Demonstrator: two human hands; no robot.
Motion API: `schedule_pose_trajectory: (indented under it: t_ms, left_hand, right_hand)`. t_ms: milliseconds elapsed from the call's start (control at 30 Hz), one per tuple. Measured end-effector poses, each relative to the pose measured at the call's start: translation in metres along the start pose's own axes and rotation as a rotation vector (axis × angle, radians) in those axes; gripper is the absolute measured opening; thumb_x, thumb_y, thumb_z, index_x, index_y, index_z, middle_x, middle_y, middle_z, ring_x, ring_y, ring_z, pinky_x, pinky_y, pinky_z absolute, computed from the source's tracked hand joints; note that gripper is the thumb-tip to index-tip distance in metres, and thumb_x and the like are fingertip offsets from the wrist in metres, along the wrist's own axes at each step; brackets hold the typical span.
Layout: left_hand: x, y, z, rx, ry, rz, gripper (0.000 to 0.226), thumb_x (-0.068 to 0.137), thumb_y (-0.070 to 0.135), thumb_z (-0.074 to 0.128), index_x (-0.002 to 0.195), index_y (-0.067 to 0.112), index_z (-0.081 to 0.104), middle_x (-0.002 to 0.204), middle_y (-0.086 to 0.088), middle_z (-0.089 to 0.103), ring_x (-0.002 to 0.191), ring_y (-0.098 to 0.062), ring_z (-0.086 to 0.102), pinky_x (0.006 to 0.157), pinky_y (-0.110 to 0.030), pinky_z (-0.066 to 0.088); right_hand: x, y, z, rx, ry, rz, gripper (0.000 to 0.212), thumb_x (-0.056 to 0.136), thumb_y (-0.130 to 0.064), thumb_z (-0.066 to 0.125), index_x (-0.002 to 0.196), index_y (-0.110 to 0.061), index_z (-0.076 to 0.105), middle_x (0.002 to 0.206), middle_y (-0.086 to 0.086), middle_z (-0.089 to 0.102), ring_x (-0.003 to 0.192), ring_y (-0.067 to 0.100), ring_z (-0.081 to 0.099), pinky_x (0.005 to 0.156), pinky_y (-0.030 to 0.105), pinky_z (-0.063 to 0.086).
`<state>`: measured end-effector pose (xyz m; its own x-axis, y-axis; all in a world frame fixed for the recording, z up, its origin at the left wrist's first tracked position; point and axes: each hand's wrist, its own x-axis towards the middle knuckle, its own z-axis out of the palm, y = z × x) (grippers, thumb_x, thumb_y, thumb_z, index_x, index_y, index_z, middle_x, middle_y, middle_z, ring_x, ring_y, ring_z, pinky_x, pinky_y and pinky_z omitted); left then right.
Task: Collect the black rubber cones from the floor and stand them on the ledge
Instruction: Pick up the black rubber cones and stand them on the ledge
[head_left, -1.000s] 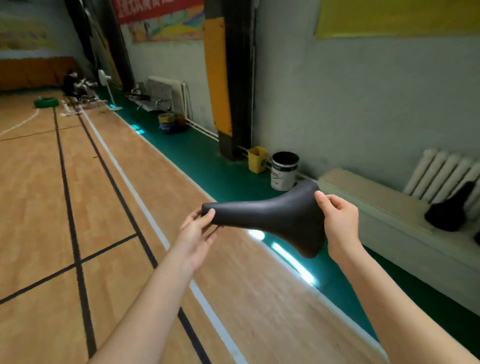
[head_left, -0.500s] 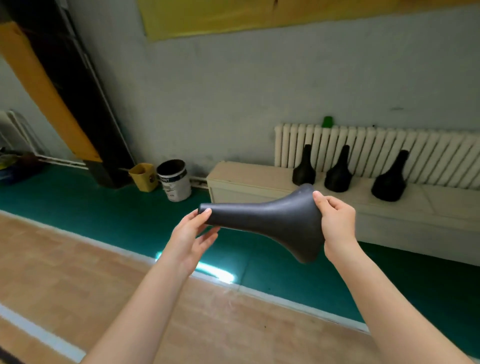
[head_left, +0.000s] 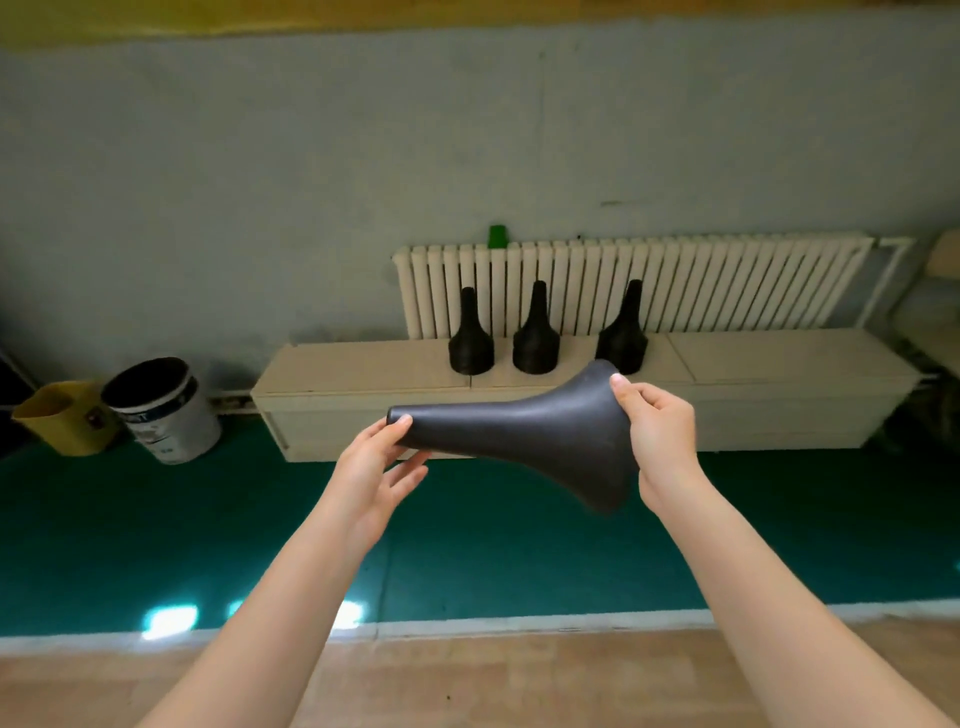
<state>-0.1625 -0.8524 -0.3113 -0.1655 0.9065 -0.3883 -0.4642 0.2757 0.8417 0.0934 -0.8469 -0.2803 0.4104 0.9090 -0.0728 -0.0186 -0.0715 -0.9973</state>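
I carry a black rubber cone (head_left: 530, 434) sideways in front of me, its narrow tip to the left and its wide base to the right. My left hand (head_left: 376, 462) pinches the tip, and my right hand (head_left: 660, 434) grips the rim of the base. Straight ahead runs a cream ledge (head_left: 363, 364) below a white radiator. Three more black cones stand upright on it in a row: a left cone (head_left: 470, 340), a middle cone (head_left: 536, 338) and a right cone (head_left: 623, 332), whose foot is partly hidden by the cone I hold.
A white paint bucket (head_left: 166, 413) and a yellow bin (head_left: 65, 415) stand on the green floor strip left of the ledge. A white radiator (head_left: 701, 283) with a green object (head_left: 497, 236) on top backs the ledge. Wooden court floor (head_left: 467, 680) lies under my arms.
The view has swung right and nearer, from along the court to square on the ledge. The held cone sits the same way between my hands.
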Motion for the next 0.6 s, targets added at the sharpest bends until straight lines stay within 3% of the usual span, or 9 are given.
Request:
schedule_pose_trajectory:
  t_ms: [133,233,400,600]
  left_hand:
    - [0.066,0.017,0.011,-0.026,-0.044,-0.056,0.03,0.092,0.021,0.062,0.119,0.02,0.049,0.122,-0.008,0.056,0.094,-0.024,0.065,0.074,-0.034,0.053]
    - [0.112,0.035,0.021,-0.026,-0.081,-0.091,0.044,0.092,0.021,0.062,0.132,0.019,0.044,0.132,-0.012,0.051,0.096,-0.027,0.063,0.078,-0.037,0.052]
    - [0.172,0.06,0.04,-0.026,-0.088,-0.164,0.053,0.091,0.018,0.061,0.139,0.016,0.039,0.137,-0.018,0.049,0.102,-0.032,0.062,0.076,-0.037,0.052]
    - [0.216,0.066,0.071,-0.001,-0.077,-0.223,0.054,0.092,0.017,0.06,0.14,0.017,0.037,0.136,-0.019,0.049,0.101,-0.033,0.061,0.08,-0.039,0.052]
  right_hand:
    - [0.043,-0.001,0.028,-0.019,0.054,0.018,0.03,0.093,-0.031,0.059,0.088,-0.003,0.067,0.107,0.024,0.059,0.104,0.034,0.053,0.093,0.043,0.045]
    - [0.075,-0.006,0.05,-0.025,0.086,0.022,0.026,0.093,-0.031,0.059,0.081,-0.011,0.07,0.095,0.013,0.064,0.1,0.028,0.057,0.083,0.034,0.049]
    - [0.118,-0.008,0.078,-0.048,0.138,0.036,0.026,0.094,-0.03,0.058,0.083,-0.01,0.07,0.095,0.013,0.065,0.099,0.027,0.059,0.096,0.047,0.048]
    - [0.167,-0.007,0.086,-0.054,0.178,0.072,0.022,0.094,-0.029,0.059,0.082,-0.014,0.07,0.09,0.002,0.066,0.097,0.019,0.057,0.098,0.042,0.045]
